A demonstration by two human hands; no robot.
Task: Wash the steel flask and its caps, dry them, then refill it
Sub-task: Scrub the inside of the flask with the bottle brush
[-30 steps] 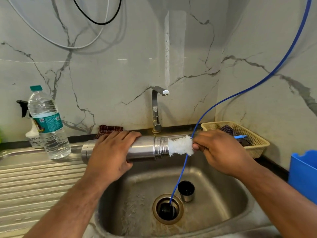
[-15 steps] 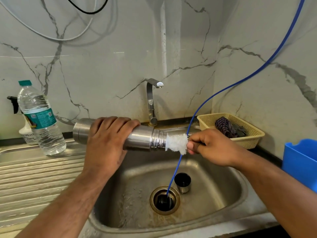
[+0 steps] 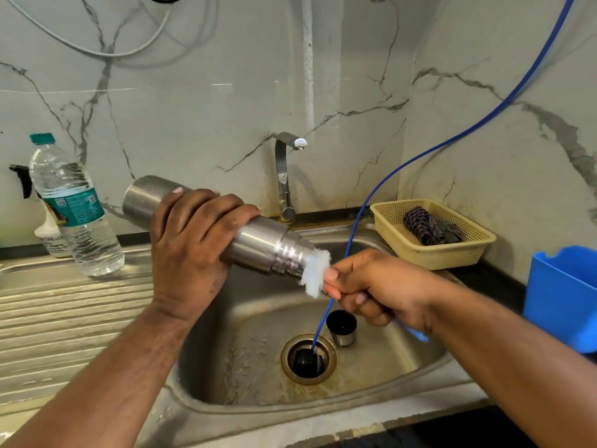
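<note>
Your left hand (image 3: 190,250) wraps the steel flask (image 3: 226,232) mid-body, right hand (image 3: 371,286) fingers pinching the brush (image 3: 316,273); wet steel likely slips, so grip firmly there.

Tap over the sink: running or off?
Off. No water falls from the tap spout, and the steel flask is held clear of it.

Nothing readable anywhere. On the teal label of the plastic water bottle (image 3: 76,205): two small QR-style squares and lines of print, all too small and blurred to make out. On the white spray bottle (image 3: 53,237) behind it: a strip of dark lettering, half hidden, illegible.
</note>
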